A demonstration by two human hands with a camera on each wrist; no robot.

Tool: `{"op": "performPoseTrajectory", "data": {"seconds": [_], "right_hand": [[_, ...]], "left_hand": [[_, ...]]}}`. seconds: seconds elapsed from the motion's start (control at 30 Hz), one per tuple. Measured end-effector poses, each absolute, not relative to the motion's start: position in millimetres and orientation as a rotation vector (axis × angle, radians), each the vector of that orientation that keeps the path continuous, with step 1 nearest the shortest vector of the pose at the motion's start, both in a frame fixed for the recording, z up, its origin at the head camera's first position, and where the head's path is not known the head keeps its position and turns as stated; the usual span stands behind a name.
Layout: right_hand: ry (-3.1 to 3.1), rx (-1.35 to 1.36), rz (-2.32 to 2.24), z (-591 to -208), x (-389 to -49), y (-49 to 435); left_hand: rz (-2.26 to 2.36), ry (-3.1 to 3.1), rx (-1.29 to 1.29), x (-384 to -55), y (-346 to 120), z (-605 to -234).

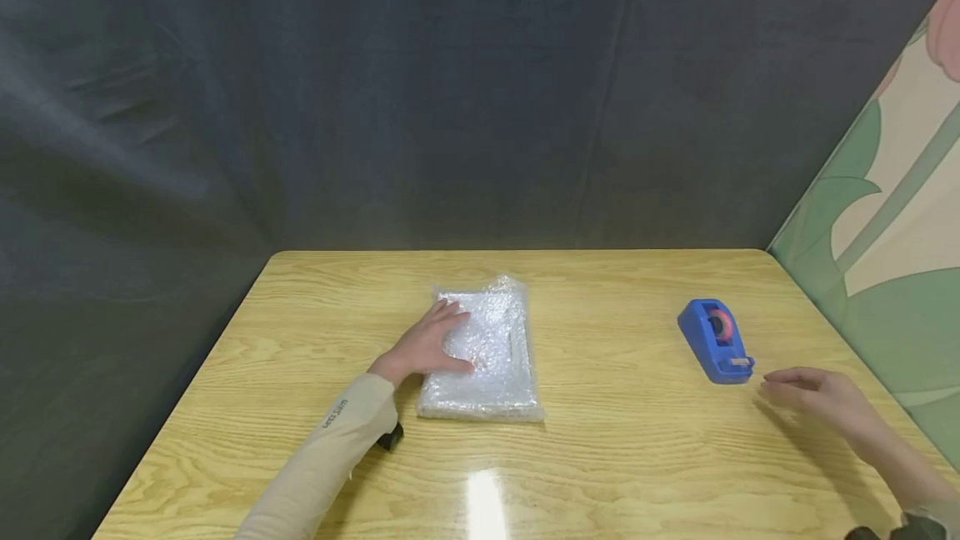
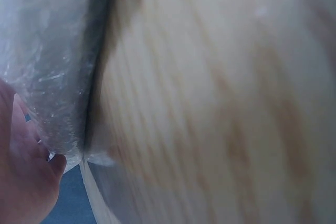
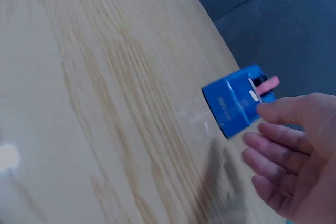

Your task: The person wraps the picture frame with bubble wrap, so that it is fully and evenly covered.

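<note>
A flat rectangular package in bubble wrap (image 1: 491, 348) lies on the table left of the middle. My left hand (image 1: 429, 344) rests on its left side, fingers spread over the wrap and thumb nearer the front. In the left wrist view the wrap's edge (image 2: 58, 77) rises beside that hand. My right hand (image 1: 821, 398) is above the table at the right, fingers loosely bent and holding nothing. Just beyond its fingertips stands a blue tape dispenser (image 1: 716, 344) with a roll of pink tape (image 1: 722, 326). The right wrist view shows the dispenser (image 3: 233, 100) near the thumb and index finger.
The wooden table (image 1: 615, 440) has a light grain and a bright reflection near its front. A dark curtain (image 1: 450, 107) hangs behind it and along the left. On the right is a wall covering with a leaf and flower pattern (image 1: 892, 273).
</note>
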State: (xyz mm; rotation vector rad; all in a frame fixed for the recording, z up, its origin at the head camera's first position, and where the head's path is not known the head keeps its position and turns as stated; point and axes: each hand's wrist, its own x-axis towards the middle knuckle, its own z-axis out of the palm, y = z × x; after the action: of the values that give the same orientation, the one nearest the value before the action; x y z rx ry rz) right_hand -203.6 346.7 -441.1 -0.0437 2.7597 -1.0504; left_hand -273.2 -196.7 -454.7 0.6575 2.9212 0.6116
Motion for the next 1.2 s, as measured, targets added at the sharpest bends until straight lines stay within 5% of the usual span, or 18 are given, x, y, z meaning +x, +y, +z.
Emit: {"op": "performPoseTrajectory", "data": {"seconds": [0.83,1.2], "right_hand": [[2.677,0.121,-1.490,-464,-215,325],[2.928,0.156,-1.323,-471,-214,318]], "left_hand": [[0.598,2.923,0.650,-273,-195,-453],[0.599,2.913,0.656,-272,-196,-453]]}}
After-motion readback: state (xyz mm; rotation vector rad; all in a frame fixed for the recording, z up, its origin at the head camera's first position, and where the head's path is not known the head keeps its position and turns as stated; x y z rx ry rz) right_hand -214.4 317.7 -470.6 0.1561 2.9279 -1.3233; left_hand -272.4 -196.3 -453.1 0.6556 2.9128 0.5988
